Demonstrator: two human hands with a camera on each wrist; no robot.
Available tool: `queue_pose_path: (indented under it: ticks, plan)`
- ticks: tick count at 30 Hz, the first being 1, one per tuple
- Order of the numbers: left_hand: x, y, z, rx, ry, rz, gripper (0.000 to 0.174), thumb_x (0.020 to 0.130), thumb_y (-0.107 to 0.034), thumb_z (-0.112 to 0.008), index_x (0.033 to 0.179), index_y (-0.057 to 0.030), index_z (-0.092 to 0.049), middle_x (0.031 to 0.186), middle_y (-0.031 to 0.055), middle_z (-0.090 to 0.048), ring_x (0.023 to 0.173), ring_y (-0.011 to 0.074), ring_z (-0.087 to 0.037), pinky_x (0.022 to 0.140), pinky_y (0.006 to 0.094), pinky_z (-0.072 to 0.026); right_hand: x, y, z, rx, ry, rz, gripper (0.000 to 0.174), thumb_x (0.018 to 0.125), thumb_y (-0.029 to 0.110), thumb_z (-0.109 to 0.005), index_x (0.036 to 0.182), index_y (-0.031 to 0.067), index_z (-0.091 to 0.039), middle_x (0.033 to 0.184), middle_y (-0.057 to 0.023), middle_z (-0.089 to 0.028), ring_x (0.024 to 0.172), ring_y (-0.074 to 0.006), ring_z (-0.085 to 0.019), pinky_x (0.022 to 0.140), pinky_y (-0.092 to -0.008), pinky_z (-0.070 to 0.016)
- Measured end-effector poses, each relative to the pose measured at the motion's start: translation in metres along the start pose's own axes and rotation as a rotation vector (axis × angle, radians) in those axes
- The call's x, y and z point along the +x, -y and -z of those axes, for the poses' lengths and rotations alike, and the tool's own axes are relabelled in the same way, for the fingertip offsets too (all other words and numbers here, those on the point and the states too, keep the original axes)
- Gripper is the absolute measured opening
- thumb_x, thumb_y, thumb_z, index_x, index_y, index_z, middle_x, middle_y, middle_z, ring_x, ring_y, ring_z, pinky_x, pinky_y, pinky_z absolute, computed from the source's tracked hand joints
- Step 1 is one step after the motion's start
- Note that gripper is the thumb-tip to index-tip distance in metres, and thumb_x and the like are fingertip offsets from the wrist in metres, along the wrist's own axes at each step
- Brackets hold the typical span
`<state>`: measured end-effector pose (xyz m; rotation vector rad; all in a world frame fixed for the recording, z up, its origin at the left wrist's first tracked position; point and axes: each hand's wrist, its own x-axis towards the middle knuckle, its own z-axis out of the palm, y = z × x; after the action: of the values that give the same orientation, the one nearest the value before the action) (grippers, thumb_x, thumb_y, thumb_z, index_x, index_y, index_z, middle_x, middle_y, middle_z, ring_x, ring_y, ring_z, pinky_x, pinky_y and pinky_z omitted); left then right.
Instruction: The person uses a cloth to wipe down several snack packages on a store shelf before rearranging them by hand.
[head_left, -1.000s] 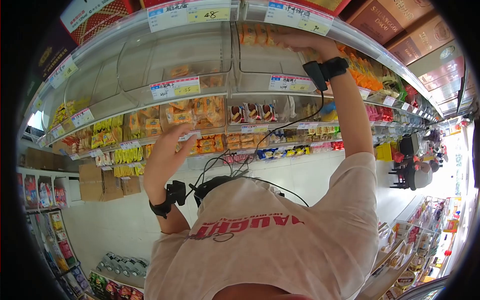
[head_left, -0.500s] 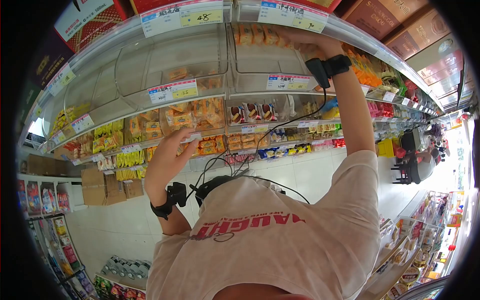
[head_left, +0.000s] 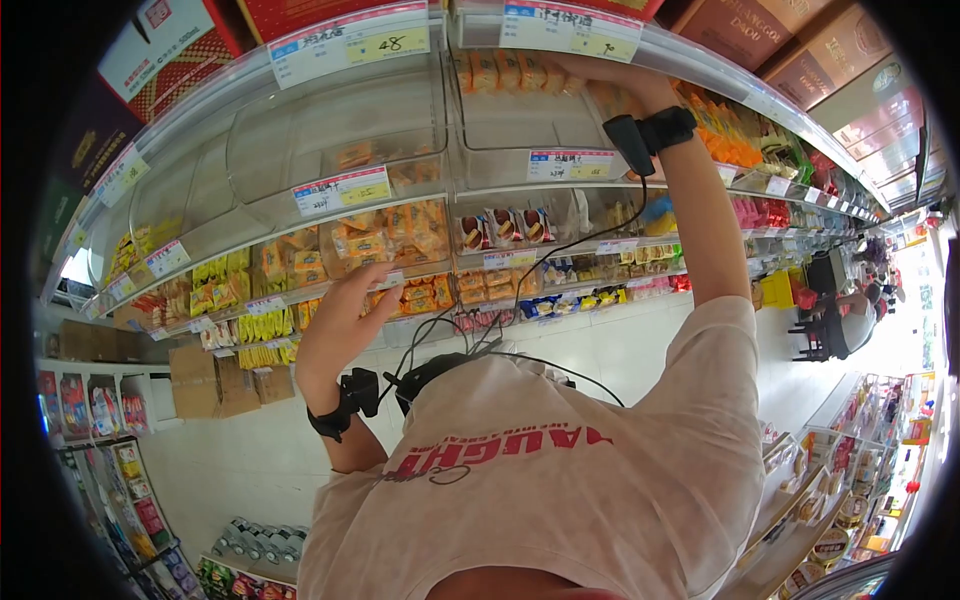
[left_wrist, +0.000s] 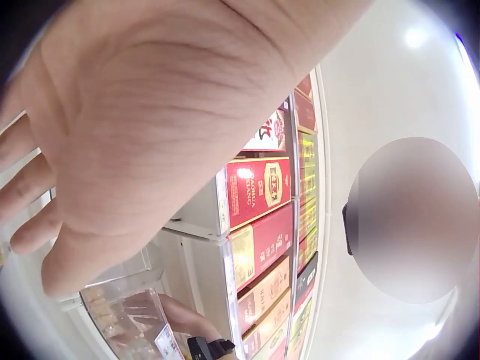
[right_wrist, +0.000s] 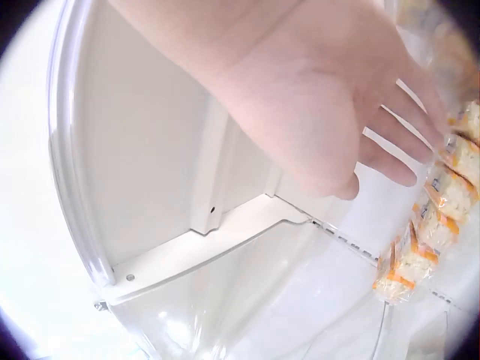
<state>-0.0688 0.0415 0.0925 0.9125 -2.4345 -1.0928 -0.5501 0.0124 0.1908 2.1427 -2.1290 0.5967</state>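
My right hand [head_left: 610, 75] reaches into the upper clear bin, under the shelf lip. Its fingers [right_wrist: 401, 146] are extended, with the tips right at a row of small orange-and-clear wrapped snack packets [right_wrist: 439, 217]. That same row of packets [head_left: 505, 72] stands side by side along the back of the bin. The palm holds nothing. My left hand [head_left: 345, 325] hovers in front of the lower shelf, fingers extended near a price tag [head_left: 390, 280]. In the left wrist view the left palm [left_wrist: 150, 120] shows bare.
Clear bins hold more orange snack packets [head_left: 415, 225] and yellow packets [head_left: 220, 290] on the lower shelves. Price labels [head_left: 570, 164] line the shelf edges. Boxed bottles [left_wrist: 259, 191] stand on top. A black cable [head_left: 560, 255] runs from the right wrist. Cardboard boxes [head_left: 210, 385] sit on the floor.
The head view has shifted slightly. More of the snack packet row shows beside my right fingers than a second ago. My left hand stays near the lower shelf edge.
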Motion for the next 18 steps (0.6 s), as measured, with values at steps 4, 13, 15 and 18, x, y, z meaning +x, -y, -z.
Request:
queue_pose_path:
  ticks: [4,13,15,18]
  plan:
    - [0.0,-0.002,0.0,-0.02,0.019,-0.008,0.038,0.099,-0.02,-0.068,0.13,0.0007,-0.061,0.115,0.0201,-0.071,0.109,0.0289,-0.069,0.095,0.0376,-0.053,0.009,-0.003,-0.004,-0.004,0.001,0.001,0.056,0.097,0.045,-0.064,0.141,0.011,-0.06,0.134,-0.0147,-0.066,0.115,-0.0293,-0.066,0.098,-0.0363,-0.0503]
    - [0.001,-0.009,-0.001,-0.034,0.076,0.049,0.036,0.1,-0.017,-0.066,0.133,-0.0014,-0.061,0.114,0.0162,-0.072,0.107,0.0241,-0.068,0.094,0.0355,-0.0526,-0.002,-0.001,0.004,-0.002,0.025,0.004,0.056,0.098,0.045,-0.064,0.142,0.011,-0.06,0.134,-0.0147,-0.066,0.115,-0.0293,-0.067,0.098,-0.0362,-0.0503]
    - [0.003,-0.008,-0.001,-0.038,0.087,0.048,0.036,0.1,-0.017,-0.066,0.133,-0.0021,-0.061,0.114,0.0152,-0.072,0.107,0.0236,-0.068,0.094,0.0352,-0.0525,-0.005,0.003,0.005,0.0,0.031,0.011,0.056,0.098,0.045,-0.064,0.142,0.011,-0.06,0.134,-0.0147,-0.066,0.115,-0.0293,-0.067,0.098,-0.0362,-0.0503]
    - [0.005,-0.003,-0.003,-0.056,0.102,0.036,0.036,0.101,-0.018,-0.066,0.133,-0.002,-0.061,0.113,0.0139,-0.071,0.107,0.0228,-0.068,0.095,0.0344,-0.0525,-0.015,0.017,0.009,0.013,0.034,0.038,0.056,0.098,0.045,-0.064,0.142,0.011,-0.06,0.134,-0.0147,-0.066,0.115,-0.0294,-0.067,0.098,-0.0362,-0.0503]
